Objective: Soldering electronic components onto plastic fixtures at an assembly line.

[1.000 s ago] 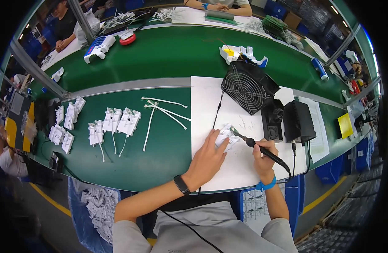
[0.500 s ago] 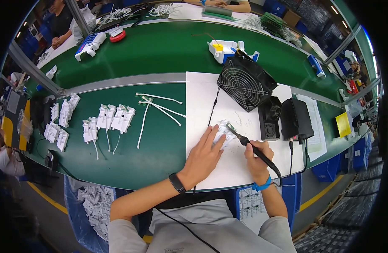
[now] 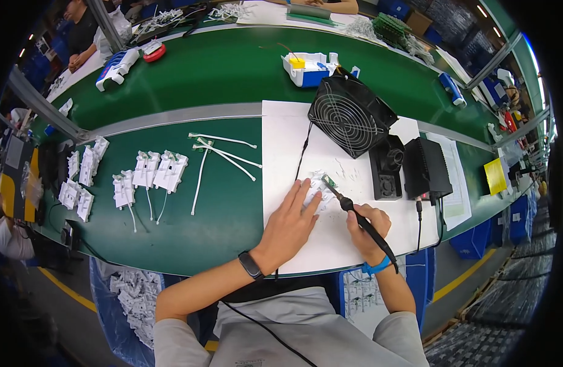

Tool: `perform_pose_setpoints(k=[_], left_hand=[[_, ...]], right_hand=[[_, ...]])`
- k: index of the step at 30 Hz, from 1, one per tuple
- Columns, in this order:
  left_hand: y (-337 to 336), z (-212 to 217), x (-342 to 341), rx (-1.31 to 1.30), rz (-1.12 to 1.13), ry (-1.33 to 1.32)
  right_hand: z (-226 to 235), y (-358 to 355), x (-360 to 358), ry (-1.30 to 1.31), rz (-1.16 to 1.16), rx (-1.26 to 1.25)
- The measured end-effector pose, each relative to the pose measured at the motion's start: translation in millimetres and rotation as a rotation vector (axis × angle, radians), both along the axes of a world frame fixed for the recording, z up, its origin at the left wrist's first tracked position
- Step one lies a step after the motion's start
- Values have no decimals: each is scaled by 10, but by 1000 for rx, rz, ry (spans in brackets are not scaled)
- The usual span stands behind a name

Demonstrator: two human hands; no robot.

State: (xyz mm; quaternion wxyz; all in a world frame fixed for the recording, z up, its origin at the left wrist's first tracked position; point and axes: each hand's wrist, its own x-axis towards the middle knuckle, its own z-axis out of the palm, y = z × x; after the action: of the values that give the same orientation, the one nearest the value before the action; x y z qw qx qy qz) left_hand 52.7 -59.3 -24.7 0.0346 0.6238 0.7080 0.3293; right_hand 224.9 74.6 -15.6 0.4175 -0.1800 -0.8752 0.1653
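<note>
My left hand [image 3: 292, 221] lies flat on a small white plastic part [image 3: 316, 191] on the white mat [image 3: 294, 147], pinning it down with the fingers. My right hand [image 3: 367, 227] grips a black soldering iron [image 3: 355, 214] like a pen. Its tip touches a small green board [image 3: 328, 181] at the top of the white part. A black band sits on my left wrist, a blue one on my right.
A black fan [image 3: 349, 116], an iron stand [image 3: 386, 166] and a black power box [image 3: 424, 166] stand at the mat's right. White cable ties [image 3: 223, 153] and several white plastic parts [image 3: 150, 171] lie on the green table to the left. A blue-white tray [image 3: 307, 66] sits beyond.
My hands and the iron have stayed on the white part; only my head has shifted slightly, so the scene sits a little differently in view.
</note>
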Motion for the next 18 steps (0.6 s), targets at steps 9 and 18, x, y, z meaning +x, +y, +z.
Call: perform_pose_setpoints(k=[9,18], left_hand=[[10,-5,-2,17,26,-5],[7,1,-7,6,25,9]], right_hand=[[19,-29,-39,23,-35,-156],[-153,30,106,413,10,-507]])
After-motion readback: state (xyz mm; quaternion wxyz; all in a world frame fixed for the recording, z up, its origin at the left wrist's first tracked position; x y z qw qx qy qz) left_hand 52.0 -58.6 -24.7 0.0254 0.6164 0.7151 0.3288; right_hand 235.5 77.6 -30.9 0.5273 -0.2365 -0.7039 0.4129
